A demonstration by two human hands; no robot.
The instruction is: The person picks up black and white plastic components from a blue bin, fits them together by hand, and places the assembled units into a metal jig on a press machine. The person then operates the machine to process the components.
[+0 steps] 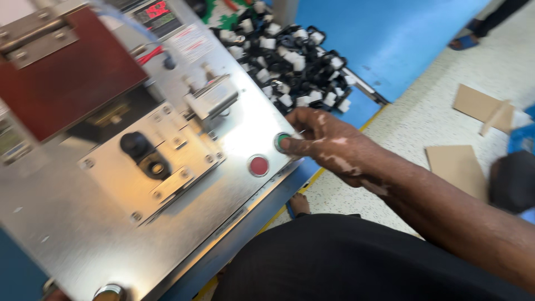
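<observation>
My right hand [329, 142] reaches in from the right and rests on the steel panel [83, 223] of a press machine. Its thumb lies on a round green button [282, 140] near the panel's right edge. A red round button [258, 165] sits just left of it, untouched. In the middle of the panel a black part [136, 146] sits in a metal fixture [150, 167], under a dark red press head [67, 67]. My left hand is out of view.
A heap of small black and white parts [292, 61] lies on the blue table [390, 33] behind the machine. Cardboard pieces [460, 167] lie on the speckled floor at right. Another person's feet [473, 33] stand at top right. A silver button [110, 291] sits at the panel's front edge.
</observation>
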